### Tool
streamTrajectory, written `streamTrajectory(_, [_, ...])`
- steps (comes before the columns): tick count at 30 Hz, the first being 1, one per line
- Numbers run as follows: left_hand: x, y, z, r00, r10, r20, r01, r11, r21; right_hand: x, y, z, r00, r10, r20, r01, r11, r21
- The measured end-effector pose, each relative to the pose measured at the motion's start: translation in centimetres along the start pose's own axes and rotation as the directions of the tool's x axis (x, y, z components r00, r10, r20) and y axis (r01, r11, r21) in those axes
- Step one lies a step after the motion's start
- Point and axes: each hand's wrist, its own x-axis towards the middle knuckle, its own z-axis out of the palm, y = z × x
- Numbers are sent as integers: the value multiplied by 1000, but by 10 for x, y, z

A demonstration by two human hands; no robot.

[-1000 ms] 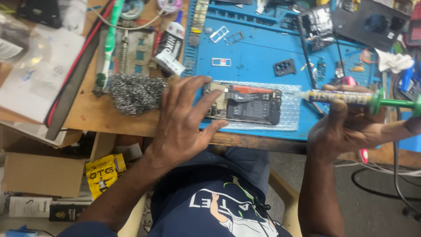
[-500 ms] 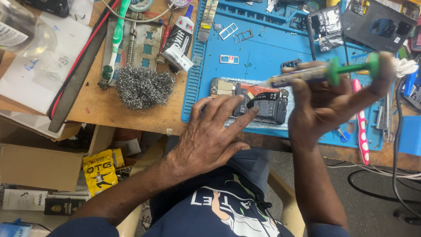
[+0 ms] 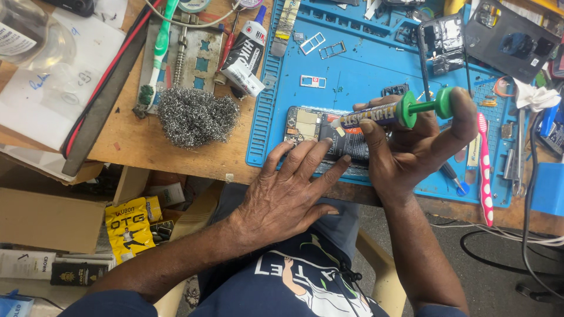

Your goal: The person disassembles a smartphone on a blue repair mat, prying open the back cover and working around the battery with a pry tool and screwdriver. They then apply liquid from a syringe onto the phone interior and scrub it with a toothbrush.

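The opened phone [image 3: 326, 138] lies flat on the blue work mat [image 3: 352, 82], close to the mat's near edge, its back cover off and its inner boards showing. The left hand [image 3: 288, 191] lies palm down with the fingers spread and nearly straight; the fingertips press on the phone's near edge and hold nothing else. The right hand [image 3: 414, 147] is closed around a syringe [image 3: 390, 113] with a green plunger (the thumb sits on the plunger's round end, the fingers wrap the barrel), and the syringe lies almost level, its tip pointing left over the phone's upper middle; whether the tip touches the board cannot be told. To the left of the mat, on the wooden bench [image 3: 135, 149], sits a wad of steel wool [image 3: 194, 117], with a green-handled toothbrush [image 3: 157, 53] beside it. A pink toothbrush [image 3: 484, 170] lies on the mat's right side, just beside the right hand.
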Motion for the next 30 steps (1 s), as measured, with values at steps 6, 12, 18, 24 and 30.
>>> streamTrajectory(6, [-2,0,4,1000,9,2,-9,1000,29,-1,-2,1,1000,3,4,-3,1000,10])
streamTrajectory(12, [-2,-2,5,1000,-5,4,5,998,-69,3,-2,2,999,-47,-11,47,999,-6])
streamTrajectory(18, [5,-17,-7,983,-124,-137,95,974,-206,6,-1,-7,978,-130,-165,138,990,40])
streamTrajectory(24, [35,-55,-26,979,-67,-192,45,992,-118,1,2,-36,875,98,-473,54,953,298])
streamTrajectory(30, [70,-73,-26,998,25,-54,-31,994,-110,-31,-11,-69,809,228,-542,3,920,392])
